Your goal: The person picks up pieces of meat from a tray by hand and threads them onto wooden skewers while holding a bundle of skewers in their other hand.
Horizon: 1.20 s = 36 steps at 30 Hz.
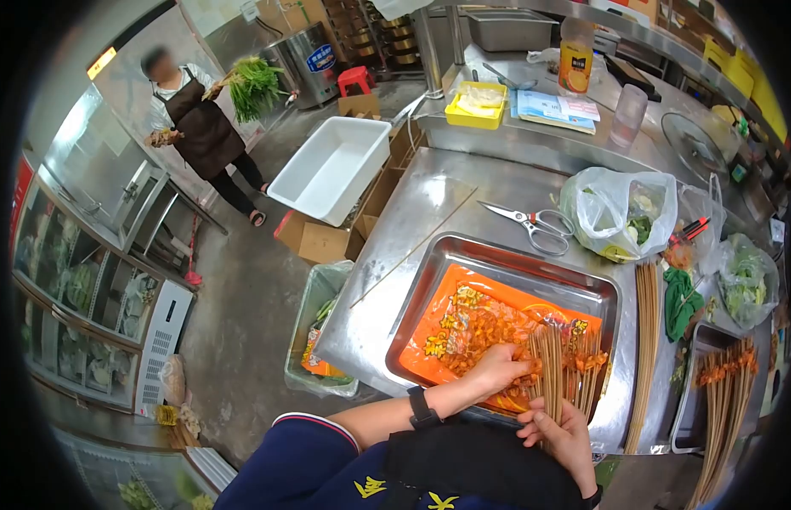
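My right hand (565, 435) is closed around a bundle of bamboo skewers (548, 374) held upright over the tray's right side. My left hand (500, 371) is pinched at orange-red marinated meat by the bundle, its fingertips partly hidden there. More marinated meat pieces (489, 336) lie on an orange printed plastic bag (438, 319) inside a metal tray (425, 263). Several skewers threaded with meat (589, 361) rest along the tray's right side, just beyond my right hand.
Scissors (531, 224), one loose skewer (412, 248) and a row of bare skewers (644, 357) surround the tray. Finished meat skewers (727, 374) fill a second tray at right. Bags of greens (625, 212) stand behind. A co-worker (200, 119) carries green vegetables at far left.
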Available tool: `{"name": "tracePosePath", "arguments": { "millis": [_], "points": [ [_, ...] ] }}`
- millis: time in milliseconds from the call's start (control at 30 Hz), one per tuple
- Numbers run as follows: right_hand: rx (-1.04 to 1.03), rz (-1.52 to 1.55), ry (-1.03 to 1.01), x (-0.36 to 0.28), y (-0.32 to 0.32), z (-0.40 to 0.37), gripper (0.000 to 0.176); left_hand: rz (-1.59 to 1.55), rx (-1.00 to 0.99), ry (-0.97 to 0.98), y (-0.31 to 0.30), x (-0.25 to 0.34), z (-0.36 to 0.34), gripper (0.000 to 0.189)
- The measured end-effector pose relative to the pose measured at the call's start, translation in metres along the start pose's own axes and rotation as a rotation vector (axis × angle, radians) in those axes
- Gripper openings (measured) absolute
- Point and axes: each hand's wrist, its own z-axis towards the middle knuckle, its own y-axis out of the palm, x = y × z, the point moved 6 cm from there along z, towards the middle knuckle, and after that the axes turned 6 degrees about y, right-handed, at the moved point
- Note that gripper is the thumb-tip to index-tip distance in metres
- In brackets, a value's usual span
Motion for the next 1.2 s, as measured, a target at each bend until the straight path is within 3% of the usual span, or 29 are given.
{"name": "tracePosePath", "arguments": {
  "millis": [33,100,167,200,300,400,633,833,1033,1167,1200],
  "points": [
    [0.003,-0.003,-0.003,-0.001,0.001,0.002,0.018,-0.001,-0.003,0.004,0.001,0.004,0.001,0.019],
    [0.022,0.034,-0.043,-0.002,0.001,0.007,0.021,0.342,0.022,0.077,-0.003,0.019,0.0,0.019],
    [0.058,-0.038,-0.068,-0.002,-0.004,0.008,0.021,0.471,0.146,0.069,-0.012,0.031,-0.008,0.024],
    [0.083,-0.102,-0.084,0.001,-0.007,0.008,0.021,0.135,0.141,0.271,-0.018,0.018,-0.002,0.025],
    [0.055,-0.14,-0.099,0.002,-0.006,0.011,0.021,-0.147,-0.045,0.12,-0.005,0.035,-0.019,0.019],
    [0.035,-0.25,-0.09,0.009,-0.003,0.015,0.022,-0.198,-0.085,-0.013,-0.002,0.022,-0.017,0.016],
    [0.07,-0.293,-0.093,0.005,-0.003,0.015,0.026,-0.227,-0.018,0.009,-0.002,0.027,-0.018,0.014],
    [0.117,-0.096,-0.102,0.006,-0.011,0.015,0.028,-0.237,0.051,0.004,-0.009,0.024,-0.018,0.013],
    [0.097,-0.086,-0.079,0.006,-0.009,0.015,0.027,-0.266,0.022,-0.017,-0.013,0.019,-0.017,0.014],
    [0.114,-0.11,-0.077,0.002,-0.012,0.015,0.027,-0.072,0.014,0.0,-0.035,0.027,-0.014,0.014],
    [0.128,-0.102,-0.077,0.001,-0.013,0.015,0.026,0.021,0.106,0.098,-0.054,0.035,-0.011,0.015]
  ]
}}
